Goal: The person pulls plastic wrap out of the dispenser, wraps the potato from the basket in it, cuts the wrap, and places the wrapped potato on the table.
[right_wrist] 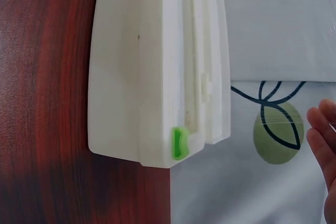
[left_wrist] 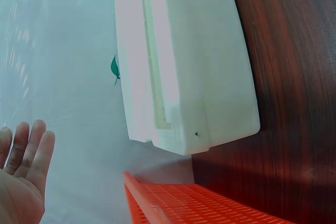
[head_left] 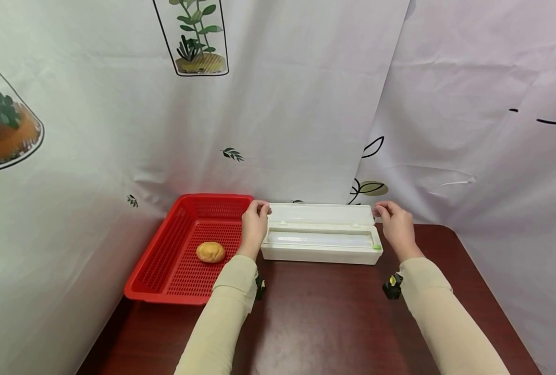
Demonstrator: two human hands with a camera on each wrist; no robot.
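A white cling film dispenser stands on the table with its lid raised and a roll inside. A green slider sits at its right end. Clear plastic wrap shows as shiny creases above the box, beside the left fingertips. My left hand pinches one side of this film between thumb and fingers, off the dispenser's left end. Past the right end, my right hand pinches the other side; a faint film edge runs to its fingertips in the right wrist view.
A red plastic basket stands left of the dispenser, with a potato inside. The dark wooden table ends against a printed white curtain at the back and sides.
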